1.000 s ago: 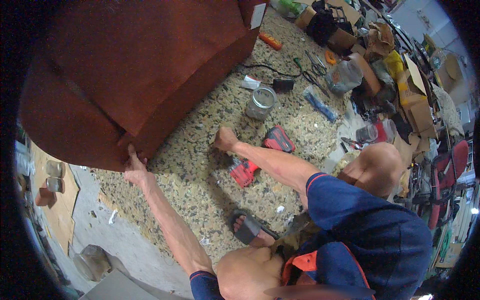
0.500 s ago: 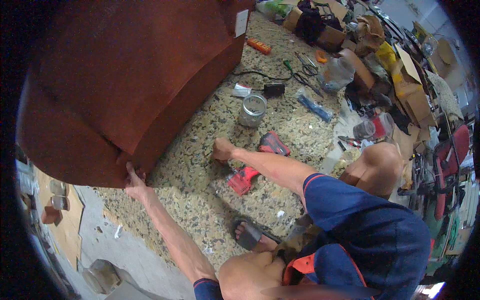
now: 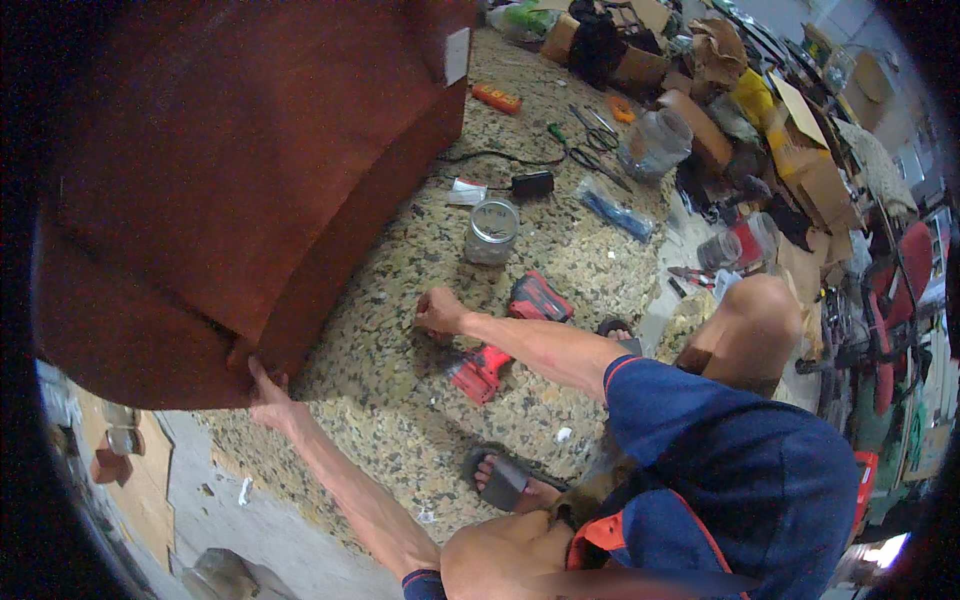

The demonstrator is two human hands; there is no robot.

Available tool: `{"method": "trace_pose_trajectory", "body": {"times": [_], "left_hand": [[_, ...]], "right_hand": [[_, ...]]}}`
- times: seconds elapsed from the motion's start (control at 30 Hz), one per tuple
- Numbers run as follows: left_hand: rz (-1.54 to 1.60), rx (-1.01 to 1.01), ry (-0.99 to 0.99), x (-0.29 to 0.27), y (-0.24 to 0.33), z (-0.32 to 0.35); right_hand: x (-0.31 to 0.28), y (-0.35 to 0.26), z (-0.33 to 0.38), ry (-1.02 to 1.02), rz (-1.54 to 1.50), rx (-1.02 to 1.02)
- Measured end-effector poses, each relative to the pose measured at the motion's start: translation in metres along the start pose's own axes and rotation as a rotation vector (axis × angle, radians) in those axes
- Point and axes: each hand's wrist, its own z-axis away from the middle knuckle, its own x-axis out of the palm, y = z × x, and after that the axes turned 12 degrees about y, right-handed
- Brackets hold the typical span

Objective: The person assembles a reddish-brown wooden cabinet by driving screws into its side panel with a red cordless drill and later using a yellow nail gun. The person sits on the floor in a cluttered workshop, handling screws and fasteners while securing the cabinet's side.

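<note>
A big reddish-brown upholstered piece with a smooth, leather-like cover fills the upper left. My left hand is closed on its lower near corner, the fingers against the cover and partly hidden by it. Over the mottled pad, my right hand is in a fist, apart from the upholstered piece. Whatever the fist may contain is hidden. Just below it lies a red and black power drill, its handle passing under my right forearm toward its battery base. Beyond that hand stands a clear lidded jar.
Farther back lie scissors, a black adapter, an orange bar-shaped thing and a bagged blue item. Cardboard boxes and clutter crowd the right. My sandalled foot rests on the pad.
The whole view has shifted slightly, so the jar and the upholstered piece sit lower and farther left. My left hand stays at the corner, and my right fist stays closed near the drill.
</note>
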Motion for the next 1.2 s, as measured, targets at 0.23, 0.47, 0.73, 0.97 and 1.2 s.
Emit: {"method": "trace_pose_trajectory", "body": {"times": [0.23,0.47,0.73,0.97,1.2], "left_hand": [[0.032,0.031,-0.039,-0.002,-0.002,0.001],[0.023,0.025,-0.023,0.000,-0.005,-0.001],[0.007,0.007,-0.046,0.001,-0.005,0.002],[0.087,0.083,-0.101,-0.007,-0.005,0.003],[0.138,0.027,-0.110,-0.006,0.001,0.000]], "right_hand": [[-0.004,-0.001,-0.001,-0.145,0.061,-0.104],[0.020,0.015,-0.005,0.048,0.368,-0.472],[-0.007,0.000,0.012,-0.134,0.340,-0.278],[-0.094,-0.011,0.093,-0.704,0.843,-0.170],[-0.095,0.019,0.131,-0.277,0.631,-0.540]]}}
